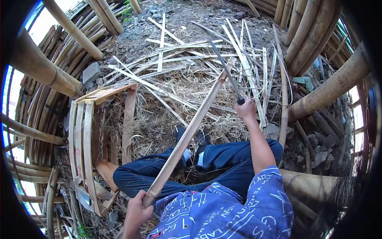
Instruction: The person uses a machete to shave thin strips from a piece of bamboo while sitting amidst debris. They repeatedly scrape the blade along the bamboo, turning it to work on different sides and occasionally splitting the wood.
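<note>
My left hand [139, 210] is closed around the near end of a long split bamboo piece [191, 131], which slants up and away across my lap. My right hand [246, 109] grips the black handle of a long machete [223, 63]. Its blade points forward and left, overlapping the far end of the bamboo in this view. Beneath the piece are my crossed legs [234, 163] in dark jeans. Pale bamboo strips [159, 85] lie crisscrossed on the ground ahead, with curled shavings [187, 85] among them.
At my left stands a slatted wooden crate [88, 139]. A grey block [92, 73] sits behind it. Thick bamboo poles rise on both sides, one close on the right [330, 85], with stacked poles [43, 99] along the left. Broken stones [322, 155] lie at the right.
</note>
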`<control>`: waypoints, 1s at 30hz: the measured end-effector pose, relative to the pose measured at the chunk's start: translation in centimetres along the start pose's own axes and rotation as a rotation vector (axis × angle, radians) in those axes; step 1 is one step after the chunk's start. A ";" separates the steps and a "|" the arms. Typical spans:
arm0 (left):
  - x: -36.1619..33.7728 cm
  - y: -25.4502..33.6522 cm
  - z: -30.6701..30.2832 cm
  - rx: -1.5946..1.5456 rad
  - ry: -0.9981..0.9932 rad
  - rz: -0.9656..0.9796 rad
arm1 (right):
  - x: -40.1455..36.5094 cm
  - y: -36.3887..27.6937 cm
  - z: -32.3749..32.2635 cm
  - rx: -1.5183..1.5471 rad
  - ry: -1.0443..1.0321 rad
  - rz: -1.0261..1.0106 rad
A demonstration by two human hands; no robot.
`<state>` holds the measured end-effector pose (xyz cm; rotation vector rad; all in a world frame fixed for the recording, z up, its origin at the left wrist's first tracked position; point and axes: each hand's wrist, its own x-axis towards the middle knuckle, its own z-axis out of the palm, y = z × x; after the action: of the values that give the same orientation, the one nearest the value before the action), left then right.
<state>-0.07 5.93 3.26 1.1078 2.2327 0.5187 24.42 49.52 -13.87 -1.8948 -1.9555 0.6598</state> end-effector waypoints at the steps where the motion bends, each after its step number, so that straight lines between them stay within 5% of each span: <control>1: 0.2 0.4 0.0 -0.038 -0.005 -0.042 | -1.0 -0.4 0.1 0.001 -0.027 -0.039; 6: -0.3 0.5 -0.6 0.019 0.022 -0.051 | -0.2 0.4 -0.3 -0.102 0.069 -0.038; 9: -1.2 -0.6 -1.0 0.162 0.003 0.168 | 3.6 2.8 -0.8 -0.046 0.100 0.228; 12: -0.8 1.1 -0.9 0.025 -0.053 -0.080 | 3.3 2.9 -1.1 -0.079 0.096 0.215; 17: -0.6 -0.7 -1.3 -0.001 -0.092 -0.071 | 2.5 3.7 -0.2 -0.044 0.054 0.192; 20: -0.5 -0.3 -1.3 0.160 -0.132 0.141 | 1.9 3.3 -0.3 0.072 0.128 0.080; 22: -0.3 1.9 -1.8 0.052 -0.099 -0.123 | 2.5 3.0 -1.5 0.044 0.176 0.106; 25: -2.0 -4.3 -1.8 -0.152 -0.148 -0.047 | 5.8 6.0 -3.5 -0.020 0.194 0.307; 30: -1.6 -1.4 -3.3 -0.355 -0.084 -0.165 | 3.9 8.1 -2.8 0.035 0.216 0.313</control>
<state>-2.23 3.54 5.52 0.7429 2.0361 0.7479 32.53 53.73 -16.22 -2.1720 -1.5236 0.5393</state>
